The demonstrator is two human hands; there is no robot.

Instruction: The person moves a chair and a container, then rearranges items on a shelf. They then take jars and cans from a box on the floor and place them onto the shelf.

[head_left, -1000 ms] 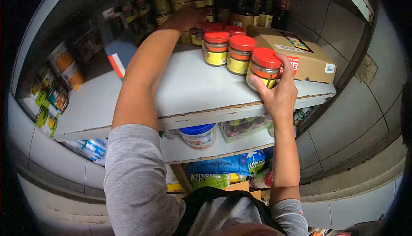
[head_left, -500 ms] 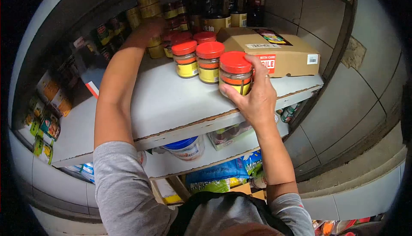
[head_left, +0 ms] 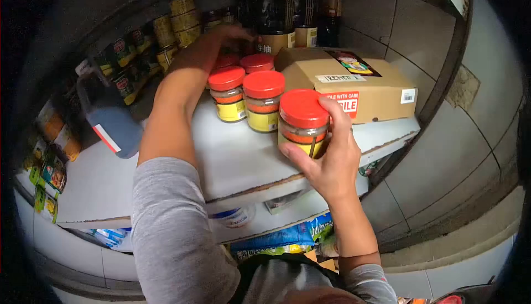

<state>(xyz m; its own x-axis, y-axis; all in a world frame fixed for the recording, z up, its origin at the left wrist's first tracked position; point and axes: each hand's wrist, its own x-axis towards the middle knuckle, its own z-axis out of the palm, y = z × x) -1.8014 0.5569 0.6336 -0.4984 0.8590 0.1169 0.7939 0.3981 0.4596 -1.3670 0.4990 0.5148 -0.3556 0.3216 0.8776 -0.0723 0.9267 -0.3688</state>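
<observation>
My right hand (head_left: 332,157) is wrapped around a clear jar with a red lid (head_left: 304,108), at the shelf's front edge. Its thumb presses the yellow label and its fingers reach over the far side. Behind that jar stand two similar red-lidded jars, one in the middle (head_left: 264,102) and one at the left (head_left: 227,94), with more red lids (head_left: 257,63) behind them. My left hand (head_left: 235,35) reaches deep over these jars toward the dark bottles at the back. It is in shadow and slightly blurred, its fingers stretched out, with nothing visible in them.
A cardboard box (head_left: 368,102) with a red fragile label sits right of the jars. Dark bottles (head_left: 276,22) and stacked yellow cans (head_left: 185,21) line the back. A dark jug (head_left: 113,116) stands left of my left forearm. Packets and a tub lie on the lower shelf.
My left hand has moved right along the back, from the yellow cans toward the dark bottles. The view has shifted. My right hand stays on the front jar.
</observation>
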